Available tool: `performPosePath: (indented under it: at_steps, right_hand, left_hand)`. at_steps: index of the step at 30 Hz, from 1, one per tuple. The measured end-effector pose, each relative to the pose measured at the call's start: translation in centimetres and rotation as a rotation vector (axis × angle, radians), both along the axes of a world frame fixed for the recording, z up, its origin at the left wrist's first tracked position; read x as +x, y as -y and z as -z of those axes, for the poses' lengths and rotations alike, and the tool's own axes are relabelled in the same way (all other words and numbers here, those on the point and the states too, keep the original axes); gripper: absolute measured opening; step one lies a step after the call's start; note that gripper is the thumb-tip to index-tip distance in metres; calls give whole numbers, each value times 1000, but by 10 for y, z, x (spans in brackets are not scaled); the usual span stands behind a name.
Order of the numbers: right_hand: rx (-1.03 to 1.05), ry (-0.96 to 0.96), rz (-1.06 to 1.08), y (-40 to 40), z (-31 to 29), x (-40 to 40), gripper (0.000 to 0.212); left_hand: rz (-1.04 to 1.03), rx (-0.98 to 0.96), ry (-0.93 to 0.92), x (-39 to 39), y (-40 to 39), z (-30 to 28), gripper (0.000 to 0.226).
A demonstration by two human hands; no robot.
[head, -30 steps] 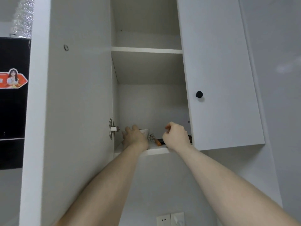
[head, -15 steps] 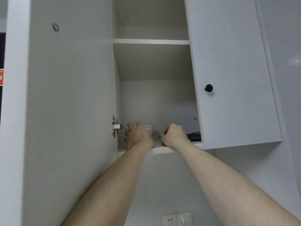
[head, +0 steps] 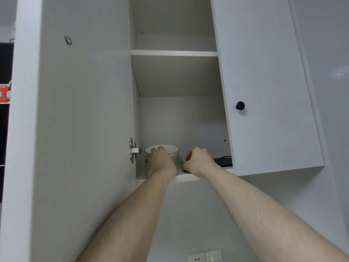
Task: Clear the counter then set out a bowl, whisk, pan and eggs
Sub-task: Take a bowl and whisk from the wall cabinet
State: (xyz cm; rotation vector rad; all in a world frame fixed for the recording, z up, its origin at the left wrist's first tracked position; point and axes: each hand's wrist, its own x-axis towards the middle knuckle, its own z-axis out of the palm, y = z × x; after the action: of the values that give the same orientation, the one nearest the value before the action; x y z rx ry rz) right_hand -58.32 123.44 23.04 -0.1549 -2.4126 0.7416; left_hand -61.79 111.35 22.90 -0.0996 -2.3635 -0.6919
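A white wall cabinet (head: 264, 72) fills most of the view from below, its left door (head: 81, 129) swung wide open and its right door (head: 268, 140) closed, with a round black knob (head: 240, 105) on the front. Inside the opening, an upper shelf (head: 173, 53) crosses the cavity, and the bottom shelf (head: 186, 176) carries the kitchen things. A metal hinge (head: 133, 152) sits on the open door's inner edge, level with the bowl. Both bare forearms rise from the lower frame to that bottom shelf.

The left hand (head: 160, 161) grips the white bowl (head: 170, 149), fingers curled over its near rim and side; the bowl stands upright at the left end of the shelf, close to the hinge. The right hand (head: 199, 160) is clenched with its fingers folded in, just to the right of the bowl; what it holds is hidden behind the knuckles, so I cannot tell whether it grasps anything. Between the two hands the wire loops of the whisk (head: 179, 160) show, right beside the bowl. A dark, flat pan (head: 223, 161) lies at the right end of the shelf, partly hidden by the closed door. Below the cabinet, a white wall socket (head: 204, 256) sits on the wall
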Motion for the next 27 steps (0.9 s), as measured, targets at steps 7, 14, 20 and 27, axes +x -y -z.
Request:
performPosePath:
  at_steps: [7, 14, 20, 27]
  right_hand:
    - [-87, -105, -16, 0, 2, 5, 21]
    - [-246, -302, 0, -5, 5, 11, 26]
    - [-316, -470, 113, -9, 15, 15, 24]
    - [-385, -572, 47, -6, 24, 49, 42]
  left_hand:
    - [-5, 12, -18, 0, 0, -1, 35]
    - [-22, 95, -130, 2, -2, 3, 31]
    - [1, 133, -284, -5, -3, 8, 17]
    - [137, 180, -526, 16, -1, 6, 9]
